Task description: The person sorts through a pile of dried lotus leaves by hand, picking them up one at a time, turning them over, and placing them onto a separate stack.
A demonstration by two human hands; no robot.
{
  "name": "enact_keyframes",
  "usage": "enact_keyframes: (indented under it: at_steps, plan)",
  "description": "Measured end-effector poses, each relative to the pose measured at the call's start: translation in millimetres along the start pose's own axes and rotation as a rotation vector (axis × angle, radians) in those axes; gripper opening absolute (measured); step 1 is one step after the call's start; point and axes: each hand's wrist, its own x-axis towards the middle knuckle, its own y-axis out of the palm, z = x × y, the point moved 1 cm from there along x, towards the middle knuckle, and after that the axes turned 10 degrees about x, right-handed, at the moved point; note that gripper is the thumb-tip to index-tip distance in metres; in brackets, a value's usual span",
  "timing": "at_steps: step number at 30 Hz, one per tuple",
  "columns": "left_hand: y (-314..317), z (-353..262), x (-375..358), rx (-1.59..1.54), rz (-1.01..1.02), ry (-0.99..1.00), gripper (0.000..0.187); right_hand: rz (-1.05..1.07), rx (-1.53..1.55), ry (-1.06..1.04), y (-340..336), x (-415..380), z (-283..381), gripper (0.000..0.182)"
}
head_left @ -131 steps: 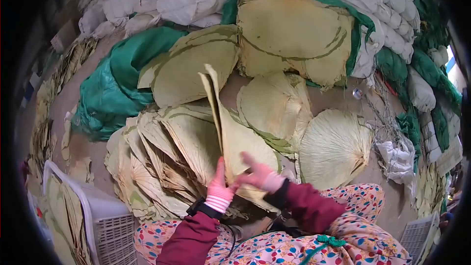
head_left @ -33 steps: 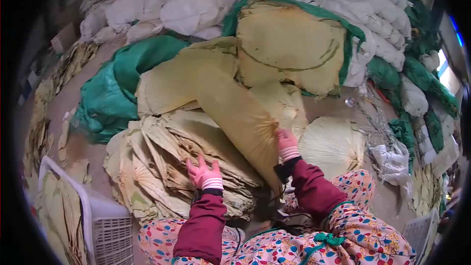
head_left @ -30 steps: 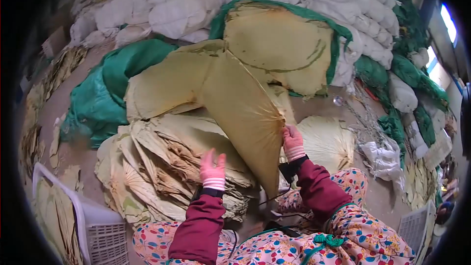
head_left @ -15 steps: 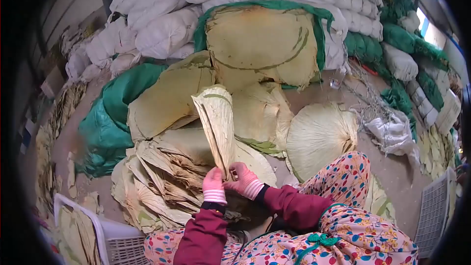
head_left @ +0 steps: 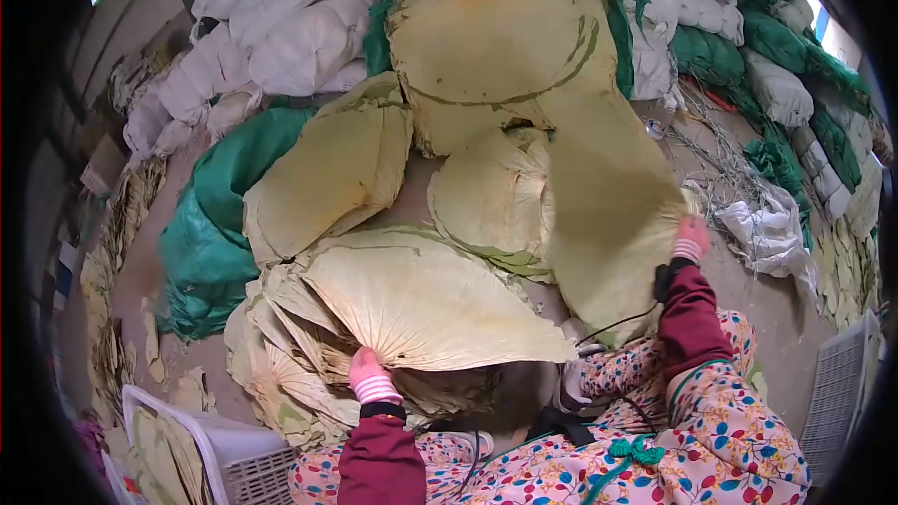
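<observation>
My left hand [head_left: 368, 367], in a pink glove with a striped cuff, pinches the near edge of a large pale dried lotus leaf [head_left: 435, 299]. That leaf is spread like a fan over a pile of folded brown-edged leaves [head_left: 281, 379]. Off to the right, my right hand [head_left: 690, 236], gloved the same way, grips the edge of another wide greenish dried lotus leaf [head_left: 608, 196]. It stretches from my hand back toward the big leaf stack. Between the two lies a smaller flat leaf pile [head_left: 496, 192].
A tall leaf stack [head_left: 496, 42] wrapped in green cloth stands ahead. Left of it are another leaf pile [head_left: 327, 173] and a green sack [head_left: 210, 234]. White baskets [head_left: 253, 477] [head_left: 837, 393] flank me. White sacks [head_left: 309, 42] rise behind, and a crumpled white bag [head_left: 767, 234] lies right.
The hands were together at the base of one upright folded leaf; now they are far apart. My right hand has swung right with a leaf, and an opened leaf is spread at my left hand.
</observation>
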Motion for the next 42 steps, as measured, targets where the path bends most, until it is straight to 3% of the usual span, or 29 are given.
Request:
enact_keyframes:
  at_steps: [1, 4, 5, 6, 7, 8, 9, 10, 12, 13, 16, 18, 20, 22, 23, 26, 28, 31, 32, 33, 34, 35, 38, 40, 41, 42]
  plan:
    - [1, -8, -6, -0.039, 0.026, -0.029, 0.022, 0.159, -0.185, 0.161, -16, 13, -4, 0.041]
    - [4, -45, -40, -0.145, 0.102, -0.06, 0.023, -0.022, -0.657, -0.332, -20, -19, 68, 0.064]
    - [8, -49, -46, -0.173, 0.128, -0.033, 0.024, 0.3, -0.412, -0.302, 16, -27, 53, 0.085]
    - [11, -51, -48, -0.2, 0.151, -0.004, 0.025, 0.573, -0.205, -0.405, 11, -58, 118, 0.086]
    - [13, -50, -48, -0.088, 0.224, 0.023, 0.027, 0.976, -0.104, -0.199, 3, -94, 185, 0.087]
    - [14, -69, -64, -0.021, 0.261, 0.123, 0.026, 1.327, 0.055, -0.244, -1, -133, 231, 0.087]
    - [24, -69, -67, -0.023, 0.261, 0.241, 0.026, 1.371, 0.074, -0.21, 1, -134, 247, 0.079]
    - [32, -68, -69, -0.024, 0.261, 0.36, 0.027, 1.589, 0.159, -0.282, 4, -172, 272, 0.081]
    - [37, -93, -92, -0.324, 0.502, 0.108, 0.031, 2.022, 0.332, -0.451, 1, -271, 324, 0.083]
    - [47, -71, -77, -0.262, 0.44, 0.252, 0.036, 1.797, 0.4, -0.569, 5, -270, 333, 0.068]
    - [36, -95, -72, -0.644, 0.469, 0.066, 0.046, 1.096, 0.566, -0.839, 17, -242, 346, 0.025]
    - [33, -81, -56, -0.536, 0.396, 0.124, 0.046, 0.854, 0.985, -0.397, 76, -217, 334, 0.013]
    - [31, -66, -49, -0.504, 0.336, 0.094, 0.046, 0.877, 1.089, -0.016, 64, -167, 377, 0.007]
    - [28, -55, -45, -0.551, 0.282, -0.01, 0.046, 0.885, 1.193, 0.161, 85, -145, 397, 0.004]
    - [25, -56, -45, -0.61, 0.27, -0.117, 0.046, 0.905, 1.291, 0.269, 111, -145, 396, 0.005]
    - [23, -62, -44, -0.63, 0.152, -0.103, 0.045, 0.903, 1.422, 0.588, 193, -175, 392, 0.007]
    - [21, -41, -33, -0.552, 0.141, 0.005, 0.053, 0.909, 1.385, 0.579, 231, -199, 404, 0.011]
    - [17, -43, -27, -0.585, 0.128, -0.033, 0.055, 0.882, 0.64, -0.389, 293, -212, 421, 0.02]
    - [17, -38, -25, -0.585, 0.125, -0.052, 0.055, 0.876, 0.228, -0.785, 291, -212, 443, 0.027]
    - [19, -34, -22, -0.587, 0.123, -0.067, 0.056, 1.158, 0.968, -0.094, 315, -220, 454, 0.035]
    - [20, -33, -20, -0.59, 0.122, -0.081, 0.056, 1.254, 1.647, 0.723, 322, -231, 465, 0.043]
    - [17, -38, -20, -0.529, 0.145, -0.096, 0.056, 1.298, 1.556, 0.599, 322, -234, 467, 0.067]
    - [18, -34, -16, -0.547, 0.133, -0.082, 0.054, 1.537, 0.835, 0.015, 280, -259, 456, 0.076]
    - [18, -38, -14, -0.577, 0.116, -0.103, 0.054, 1.475, 0.516, -0.696, 263, -315, 414, 0.091]
    - [18, -39, -14, -0.587, 0.111, -0.113, 0.054, 1.67, 0.425, -0.797, 251, -342, 398, 0.1]
    - [18, -39, -14, -0.594, 0.114, -0.104, 0.053, 1.747, 0.393, -0.759, 235, -368, 385, 0.094]
